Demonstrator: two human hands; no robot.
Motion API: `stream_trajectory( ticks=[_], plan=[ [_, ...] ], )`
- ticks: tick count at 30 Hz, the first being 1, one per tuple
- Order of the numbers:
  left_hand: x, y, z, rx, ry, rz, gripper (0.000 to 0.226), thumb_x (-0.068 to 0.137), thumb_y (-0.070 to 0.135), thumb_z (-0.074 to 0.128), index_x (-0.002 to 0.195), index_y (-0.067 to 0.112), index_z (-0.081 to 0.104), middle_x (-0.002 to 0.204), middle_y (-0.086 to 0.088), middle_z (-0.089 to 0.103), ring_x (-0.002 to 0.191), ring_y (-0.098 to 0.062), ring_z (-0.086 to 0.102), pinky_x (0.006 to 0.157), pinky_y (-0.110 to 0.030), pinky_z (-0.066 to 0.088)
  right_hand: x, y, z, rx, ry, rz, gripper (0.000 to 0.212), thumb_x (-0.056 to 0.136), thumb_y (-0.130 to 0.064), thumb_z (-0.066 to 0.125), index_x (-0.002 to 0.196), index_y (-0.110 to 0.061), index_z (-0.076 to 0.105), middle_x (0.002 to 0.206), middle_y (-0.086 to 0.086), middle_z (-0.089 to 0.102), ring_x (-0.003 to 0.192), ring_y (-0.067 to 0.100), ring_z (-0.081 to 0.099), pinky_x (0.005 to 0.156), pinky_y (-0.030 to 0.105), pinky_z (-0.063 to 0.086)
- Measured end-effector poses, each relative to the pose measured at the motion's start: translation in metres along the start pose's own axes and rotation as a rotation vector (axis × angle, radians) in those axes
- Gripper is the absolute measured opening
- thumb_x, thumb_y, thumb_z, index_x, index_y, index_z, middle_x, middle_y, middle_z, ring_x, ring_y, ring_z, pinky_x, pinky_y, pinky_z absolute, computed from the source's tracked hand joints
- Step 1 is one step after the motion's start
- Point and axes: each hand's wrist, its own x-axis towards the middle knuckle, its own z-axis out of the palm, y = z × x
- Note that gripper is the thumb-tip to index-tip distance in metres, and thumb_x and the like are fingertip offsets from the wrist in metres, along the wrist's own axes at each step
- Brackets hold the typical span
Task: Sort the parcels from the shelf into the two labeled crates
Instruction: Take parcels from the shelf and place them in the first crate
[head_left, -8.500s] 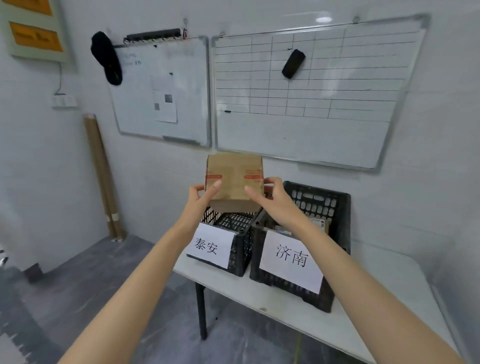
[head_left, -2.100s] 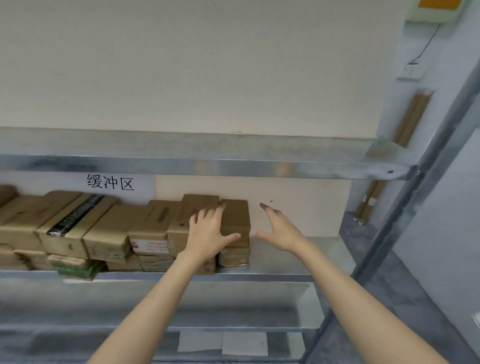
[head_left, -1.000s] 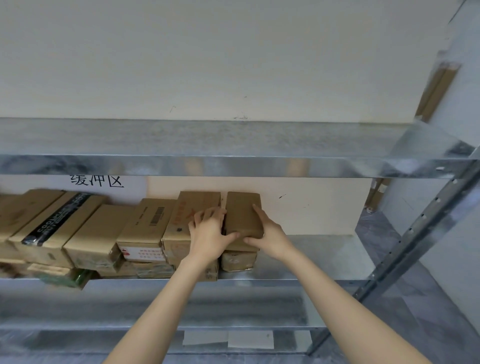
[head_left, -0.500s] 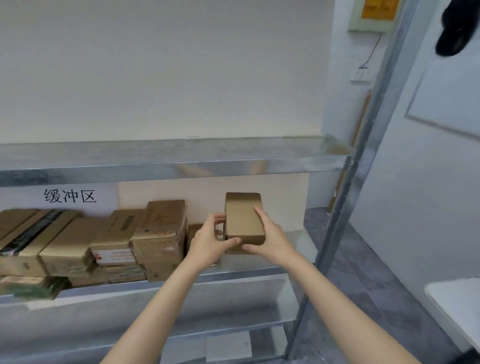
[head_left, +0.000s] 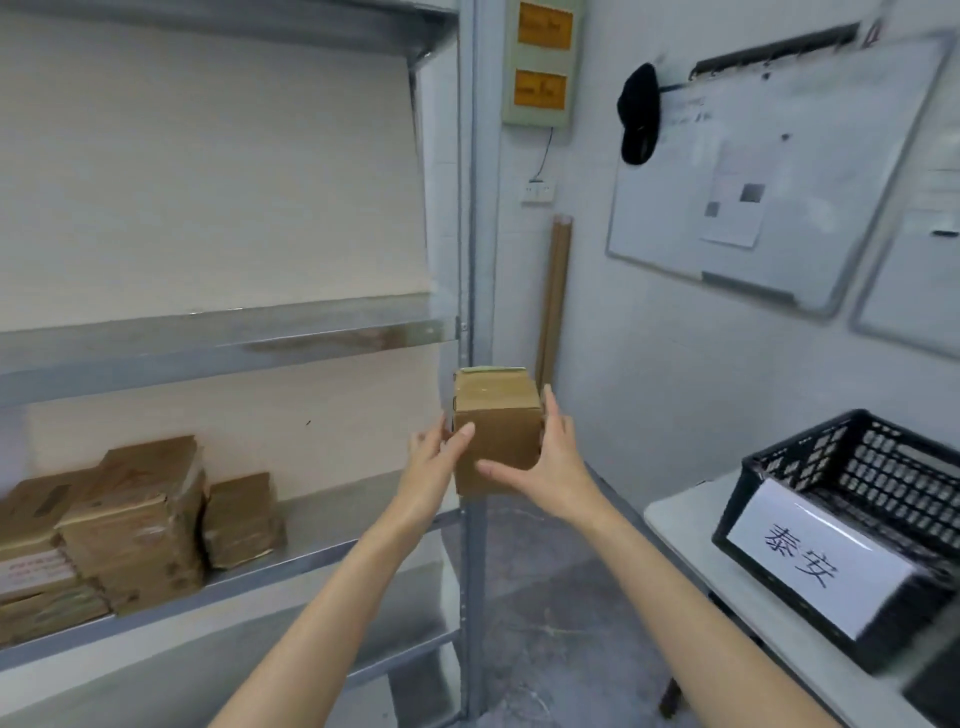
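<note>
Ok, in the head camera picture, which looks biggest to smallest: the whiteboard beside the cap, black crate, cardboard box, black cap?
1. whiteboard
2. black crate, partly out of frame
3. cardboard box
4. black cap, though it hangs farther away

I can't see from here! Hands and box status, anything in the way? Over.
Left hand and right hand grip the cardboard box. Box clear of the shelf, mid-air. Nothing between it and the black crate.
</note>
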Motion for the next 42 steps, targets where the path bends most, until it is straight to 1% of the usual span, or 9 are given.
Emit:
stream_trajectory(
  ticks=[4, 7, 10, 12, 18, 24, 28, 32, 42],
  plan=[
    [-0.006, 0.025, 0.070, -0.097, -0.105, 0.063, 0.046, 0.096, 0.050, 0.045, 0.139, 0.035, 0.047, 0.141, -0.001, 0.039, 0.130, -0.010, 0.037, 0.115, -0.032, 0.022, -0.030, 0.007, -0.071, 0.028, 0.115, 0.024, 0.104, 0.069, -0.054, 0.081, 0.153, -0.029, 0.024, 0.127, -0.005, 0.033, 0.126, 0.011, 0.042, 0.106, 0.022, 0.031],
    [-0.011, 0.041, 0.124, -0.144, -0.203, 0.052, 0.062, 0.089, 0.059, 0.048, 0.143, 0.031, 0.043, 0.144, 0.002, 0.043, 0.133, -0.012, 0.041, 0.115, -0.039, 0.027, -0.058, 0.015, -0.127, 0.035, 0.205, 0.029, 0.088, 0.077, -0.046, 0.079, 0.149, -0.026, 0.032, 0.138, -0.003, 0.038, 0.127, 0.006, 0.044, 0.107, 0.020, 0.036],
    [-0.023, 0.054, 0.179, -0.187, -0.310, 0.072, 0.062, 0.088, 0.057, 0.053, 0.142, 0.031, 0.041, 0.136, 0.014, 0.052, 0.115, 0.008, 0.050, 0.090, -0.019, 0.039, -0.089, 0.026, -0.181, 0.004, 0.315, 0.012, 0.075, 0.080, -0.037, 0.079, 0.142, -0.022, 0.039, 0.138, -0.007, 0.047, 0.115, -0.007, 0.048, 0.084, -0.001, 0.037],
    [-0.032, 0.061, 0.214, -0.214, -0.362, 0.086, 0.058, 0.086, 0.051, 0.059, 0.138, 0.029, 0.044, 0.130, 0.016, 0.056, 0.108, 0.011, 0.051, 0.076, -0.016, 0.040, -0.112, 0.035, -0.214, -0.042, 0.379, 0.029, 0.070, 0.081, -0.036, 0.079, 0.137, -0.024, 0.040, 0.132, -0.013, 0.049, 0.114, -0.004, 0.049, 0.081, 0.000, 0.037],
    [-0.057, 0.076, 0.301, -0.201, -0.518, 0.139, 0.069, 0.070, 0.046, 0.075, 0.126, 0.031, 0.038, 0.121, 0.018, 0.052, 0.102, 0.007, 0.055, 0.066, -0.010, 0.045, -0.171, 0.062, -0.289, -0.205, 0.535, 0.103, 0.057, 0.082, -0.029, 0.079, 0.122, -0.028, 0.038, 0.119, -0.022, 0.046, 0.105, -0.009, 0.049, 0.075, 0.003, 0.039],
    [-0.078, 0.083, 0.373, -0.146, -0.670, 0.234, 0.073, 0.075, 0.028, 0.082, 0.130, 0.038, 0.033, 0.120, 0.022, 0.052, 0.106, 0.008, 0.052, 0.073, -0.013, 0.045, -0.217, 0.084, -0.340, -0.265, 0.659, 0.146, 0.069, 0.078, -0.015, 0.081, 0.127, -0.029, 0.034, 0.129, -0.008, 0.049, 0.121, 0.016, 0.053, 0.099, 0.046, 0.049],
    [-0.083, 0.085, 0.409, -0.135, -0.754, 0.323, 0.088, 0.077, 0.016, 0.081, 0.144, 0.037, 0.029, 0.124, 0.021, 0.053, 0.099, 0.015, 0.056, 0.071, -0.005, 0.046, -0.232, 0.096, -0.364, -0.285, 0.712, 0.166, 0.083, 0.076, -0.014, 0.083, 0.139, -0.027, 0.031, 0.136, 0.000, 0.048, 0.124, 0.019, 0.051, 0.100, 0.049, 0.048],
    [-0.078, 0.085, 0.445, -0.118, -0.820, 0.336, 0.095, 0.075, 0.018, 0.083, 0.149, 0.036, 0.027, 0.132, 0.013, 0.053, 0.115, -0.005, 0.054, 0.091, -0.024, 0.047, -0.238, 0.110, -0.387, -0.368, 0.748, 0.199, 0.094, 0.075, -0.020, 0.084, 0.147, -0.027, 0.025, 0.143, 0.002, 0.040, 0.131, 0.016, 0.041, 0.106, 0.046, 0.044],
    [-0.035, 0.107, 0.554, -0.140, -1.001, 0.420, 0.089, 0.077, 0.018, 0.081, 0.147, 0.033, 0.029, 0.126, 0.016, 0.053, 0.112, 0.001, 0.051, 0.078, -0.011, 0.043, -0.223, 0.140, -0.470, -0.427, 0.796, 0.275, 0.108, 0.076, -0.028, 0.084, 0.153, -0.030, 0.008, 0.154, -0.003, 0.037, 0.136, 0.015, 0.042, 0.107, 0.045, 0.044]
  ],
)
